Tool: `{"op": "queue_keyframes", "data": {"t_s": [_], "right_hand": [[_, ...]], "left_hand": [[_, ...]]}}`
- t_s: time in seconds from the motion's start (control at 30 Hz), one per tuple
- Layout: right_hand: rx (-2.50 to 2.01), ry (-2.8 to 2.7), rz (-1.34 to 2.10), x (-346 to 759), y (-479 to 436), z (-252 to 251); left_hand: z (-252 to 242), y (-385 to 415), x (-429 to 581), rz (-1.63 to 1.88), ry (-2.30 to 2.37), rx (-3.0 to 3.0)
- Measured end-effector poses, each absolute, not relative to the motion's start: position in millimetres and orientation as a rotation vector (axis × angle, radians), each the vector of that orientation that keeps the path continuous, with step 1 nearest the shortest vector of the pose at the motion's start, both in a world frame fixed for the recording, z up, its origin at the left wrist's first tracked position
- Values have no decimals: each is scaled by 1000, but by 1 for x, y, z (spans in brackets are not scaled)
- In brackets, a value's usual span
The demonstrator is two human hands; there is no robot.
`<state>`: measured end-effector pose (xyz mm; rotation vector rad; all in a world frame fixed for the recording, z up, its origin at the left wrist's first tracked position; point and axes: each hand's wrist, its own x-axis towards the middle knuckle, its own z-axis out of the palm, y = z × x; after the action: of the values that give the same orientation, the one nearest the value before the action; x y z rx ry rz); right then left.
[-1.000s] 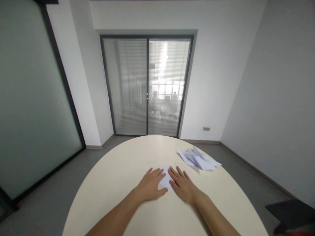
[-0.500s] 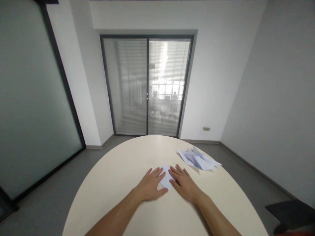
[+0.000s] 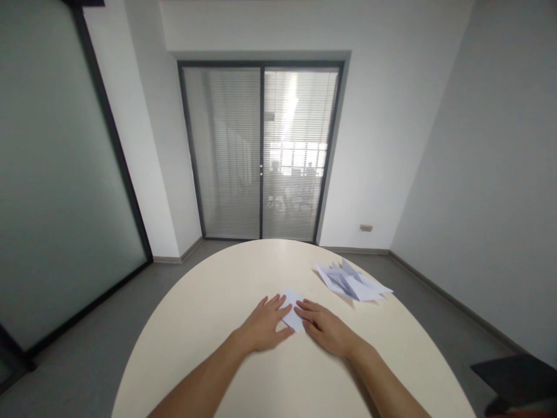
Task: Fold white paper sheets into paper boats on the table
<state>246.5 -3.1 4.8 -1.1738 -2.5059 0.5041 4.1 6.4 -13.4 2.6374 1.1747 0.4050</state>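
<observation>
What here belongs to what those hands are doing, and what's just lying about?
In use:
Small white paper, partly under the left hand and right hand
Pale table beneath it

Apparently just lying about:
Pile of white papers, untouched, farther off to the right
Dark thing at lower right, too unclear to name

In front of you, a small, white, angular piece of paper is lying flat on the cream, round-edged tabletop, one corner pointing towards you; your left hand and right hand are covering its sides, hiding its full outline.
</observation>
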Motion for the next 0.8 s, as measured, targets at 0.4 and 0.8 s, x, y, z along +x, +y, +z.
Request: {"op": "queue_keyframes", "data": {"t_s": [0.4,0.8], "right_hand": [[-1277,-2431,475,256,1,-4],[-1235,-2385,425,254,-4,-1]], "left_hand": [[-19,22,-8,725,1065,2605],[-13,20,-12,719,1026,2590]]}}
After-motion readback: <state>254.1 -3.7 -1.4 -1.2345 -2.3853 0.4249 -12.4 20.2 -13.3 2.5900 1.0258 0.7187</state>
